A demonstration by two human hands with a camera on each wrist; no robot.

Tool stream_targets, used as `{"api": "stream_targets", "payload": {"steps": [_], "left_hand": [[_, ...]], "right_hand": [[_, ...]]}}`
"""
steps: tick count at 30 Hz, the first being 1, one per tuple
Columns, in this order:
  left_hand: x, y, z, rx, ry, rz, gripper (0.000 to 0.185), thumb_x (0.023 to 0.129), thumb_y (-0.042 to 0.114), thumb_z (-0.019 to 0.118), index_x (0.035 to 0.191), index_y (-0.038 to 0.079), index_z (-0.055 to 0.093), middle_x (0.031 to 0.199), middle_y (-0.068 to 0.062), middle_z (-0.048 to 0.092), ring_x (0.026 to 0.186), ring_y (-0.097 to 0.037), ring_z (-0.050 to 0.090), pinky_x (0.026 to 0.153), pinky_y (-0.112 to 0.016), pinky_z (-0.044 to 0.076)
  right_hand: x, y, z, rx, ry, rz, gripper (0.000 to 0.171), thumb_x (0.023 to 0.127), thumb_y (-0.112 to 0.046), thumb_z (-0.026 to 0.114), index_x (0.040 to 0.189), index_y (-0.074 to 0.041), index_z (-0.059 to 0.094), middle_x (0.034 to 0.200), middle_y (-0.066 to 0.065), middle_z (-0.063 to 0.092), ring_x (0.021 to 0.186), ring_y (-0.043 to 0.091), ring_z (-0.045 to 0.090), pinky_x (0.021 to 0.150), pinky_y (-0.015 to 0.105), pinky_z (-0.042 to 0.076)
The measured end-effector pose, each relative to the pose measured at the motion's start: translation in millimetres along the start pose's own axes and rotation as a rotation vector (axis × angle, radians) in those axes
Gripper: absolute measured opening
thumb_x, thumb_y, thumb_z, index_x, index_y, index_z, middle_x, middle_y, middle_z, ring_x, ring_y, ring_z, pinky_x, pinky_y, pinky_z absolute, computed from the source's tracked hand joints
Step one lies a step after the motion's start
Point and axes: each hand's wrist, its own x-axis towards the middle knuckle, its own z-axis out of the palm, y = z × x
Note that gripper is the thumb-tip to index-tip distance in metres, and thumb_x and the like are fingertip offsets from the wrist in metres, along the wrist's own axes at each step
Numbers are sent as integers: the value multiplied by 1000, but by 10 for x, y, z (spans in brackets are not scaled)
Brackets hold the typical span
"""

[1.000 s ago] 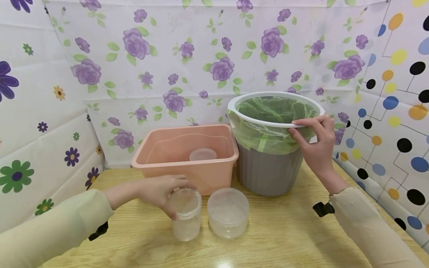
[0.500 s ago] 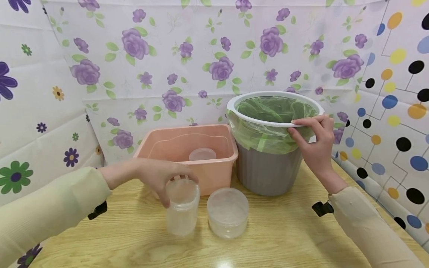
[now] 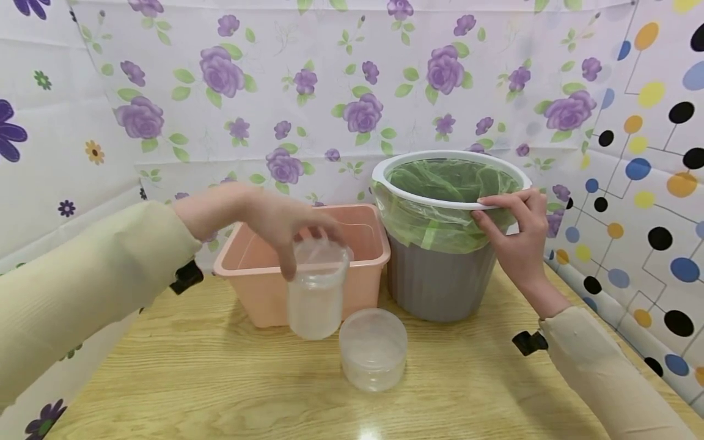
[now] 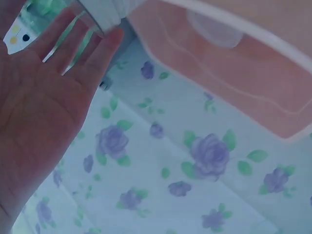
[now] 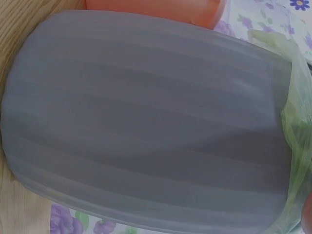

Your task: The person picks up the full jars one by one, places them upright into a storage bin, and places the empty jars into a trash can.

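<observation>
1. Gripping a clear plastic jar (image 3: 318, 293) from above, the left hand (image 3: 275, 221) holds it off the worktop (image 3: 220, 379), left of centre in the head view.
2. Left-hand fingers (image 3: 286, 263) are curled down round the jar's lidded top; the thumb side lies on its left wall.
3. The jar hangs upright in front of the near wall of a pink tub (image 3: 264, 293) and partly covers it.
4. A second, shorter clear container (image 3: 374, 348) with its lid on stands on the worktop just below and right of the held jar, apart from it.
5. Inside the pink tub lies another small clear piece (image 4: 214, 31), seen plainly in the left wrist view; in the head view the hand and jar cover it.
6. The right hand (image 3: 517, 235) grips the white rim (image 3: 440, 156) of a grey bin (image 3: 440, 284), right of centre in the head view. Its fingers (image 3: 497, 200) lie over the rim's near right edge and the thumb presses below it on the liner.
7. A green bag liner (image 3: 440, 226) is folded over the bin's upper wall and fills its mouth.
8. The bin stands on the worktop just right of the pink tub; whether the two touch cannot be told.
9. The right wrist view shows only the bin's ribbed grey wall (image 5: 146, 122), with the liner's edge (image 5: 297, 146) at the right of the frame.
10. Floral sheeting (image 3: 330, 91) forms the backdrop; a dotted sheet (image 3: 649, 153) covers the right side of the frame.
</observation>
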Motion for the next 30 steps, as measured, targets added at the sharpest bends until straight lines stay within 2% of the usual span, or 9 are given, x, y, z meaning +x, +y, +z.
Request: {"api": "stream_targets", "payload": {"steps": [4, 7, 10, 16, 19, 24, 30], "left_hand": [[6, 112, -251, 16, 5, -38, 88, 74, 2, 78, 150, 16, 36, 158, -7, 34, 146, -33, 31, 118, -51, 34], [4, 204, -409, 68, 28, -40, 89, 75, 1, 77, 151, 18, 34, 156, -8, 34, 145, -33, 33, 117, -51, 36], [-13, 288, -553, 108, 52, -73, 91, 77, 2, 76, 153, 25, 32, 155, -5, 33, 144, -30, 34, 113, -50, 41], [-148, 430, -848, 117, 105, -141, 93, 79, 1, 74, 155, 30, 30, 159, -2, 28, 147, -30, 28, 110, -49, 44], [-217, 490, -1006, 138, 157, -160, 94, 80, 2, 75, 156, 31, 26, 161, -2, 23, 148, -31, 25, 112, -51, 42], [-273, 535, -1227, 191, 288, -193, 96, 83, 8, 76, 157, 38, 22, 163, 1, 19, 152, -29, 19, 115, -50, 39], [-171, 512, -1335, 196, 412, -181, 97, 82, 11, 78, 157, 37, 22, 163, 2, 19, 152, -27, 19, 115, -46, 40]], "right_hand": [[1, 14, -1, 6, 4, 4, 26, 73, 4, 81, 98, -3, 77, 88, 12, 52, 97, -3, 38, 95, 25, 25], [3, 7, 2, 10, 14, 6, 26, 72, 5, 81, 97, -1, 76, 88, 12, 51, 97, -3, 37, 95, 25, 24], [0, -23, 13, 16, 22, 5, 27, 71, 9, 80, 96, 1, 75, 87, 18, 49, 96, -3, 36, 95, 25, 23], [-12, -90, 38, 29, 17, 10, 26, 73, 9, 79, 97, 2, 75, 87, 18, 49, 96, -3, 35, 95, 26, 23], [-11, -111, 32, 36, 28, 5, 23, 74, 7, 79, 97, 2, 75, 87, 18, 49, 96, -3, 36, 95, 26, 23], [14, -175, 22, 27, 32, 5, 24, 73, 10, 78, 96, 4, 74, 86, 23, 47, 95, -4, 35, 94, 25, 23], [13, -133, 18, 6, 25, 22, 25, 72, 11, 78, 96, 4, 73, 86, 24, 46, 97, -5, 34, 95, 25, 23]]}}
